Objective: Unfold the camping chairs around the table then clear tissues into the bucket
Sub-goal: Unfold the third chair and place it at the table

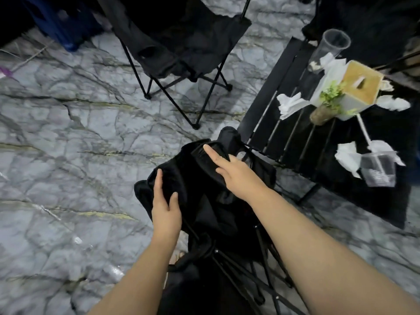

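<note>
Two bare arms reach down to the folded chair, a bunch of black cloth and thin legs standing on the grey floor just beside the table. The left hand grips a fold of the cloth between thumb and fingers. The right hand rests on top of the chair with its pointing finger straight. Its other fingers go over the far side, so I cannot tell if they hold on. One open chair stands farther off, so I think this is the step of opening the next chair. Next the hands likely need to take two sides and pull them apart until the legs spread. The tissues lie crumpled on the table, by a tissue box and a clear cup. No bucket shows anywhere. The folded chair is so dark that its parts are hard to pick out, and the far end of the table is cut off
</note>
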{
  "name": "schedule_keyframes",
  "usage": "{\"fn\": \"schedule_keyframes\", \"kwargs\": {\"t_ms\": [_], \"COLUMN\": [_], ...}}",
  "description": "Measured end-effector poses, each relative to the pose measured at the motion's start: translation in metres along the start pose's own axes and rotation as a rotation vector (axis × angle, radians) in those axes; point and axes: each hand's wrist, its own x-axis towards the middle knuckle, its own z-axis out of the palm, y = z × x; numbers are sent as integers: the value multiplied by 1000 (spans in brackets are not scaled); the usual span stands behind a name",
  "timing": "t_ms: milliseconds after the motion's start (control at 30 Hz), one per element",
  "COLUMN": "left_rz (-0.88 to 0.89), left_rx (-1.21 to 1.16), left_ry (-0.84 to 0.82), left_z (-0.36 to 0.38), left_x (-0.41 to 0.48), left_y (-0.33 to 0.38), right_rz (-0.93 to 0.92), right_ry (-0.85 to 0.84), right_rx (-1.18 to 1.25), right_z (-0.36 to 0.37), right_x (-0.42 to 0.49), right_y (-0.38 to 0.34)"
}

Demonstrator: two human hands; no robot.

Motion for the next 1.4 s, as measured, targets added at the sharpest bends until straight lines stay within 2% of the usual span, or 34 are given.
{"fn": "schedule_keyframes", "kwargs": {"t_ms": [100,233,333,467,567,700,833,900,1033,1200,1300,1400], "left_rz": [58,170,182,218,294,412,396,313,267,195,146,198], "left_rx": [46,93,83,129,164,151,103,113,274,354,273,367], "left_ry": [-70,-265,-387,-450,-494,-541,-606,-670,-864,-875,-809,-786], "left_z": [-23,-38,-46,-49,-48,-41,-51,-64,-88,-112,-125,-133], "left_x": [-31,-61,-88,-136,-153,-164,-185,-203,-250,-290,-304,-307], "left_y": [53,104,120,138,153,173,167,153,120,92,87,84], "right_rz": [70,182,192,255,258,242,257,327,502,509,480,495], "right_ry": [69,209,407,744,884,980,968,947,884,690,655,655], "right_rx": [51,81,212,349,370,397,415,450,553,544,527,541], "right_z": [-39,-65,-61,-59,-60,-63,-38,-12,38,79,89,99], "right_x": [-55,-127,-186,-258,-301,-346,-394,-423,-485,-536,-543,-541], "right_y": [-28,-48,-60,-64,-51,-42,-33,-20,1,7,-1,-7]}}
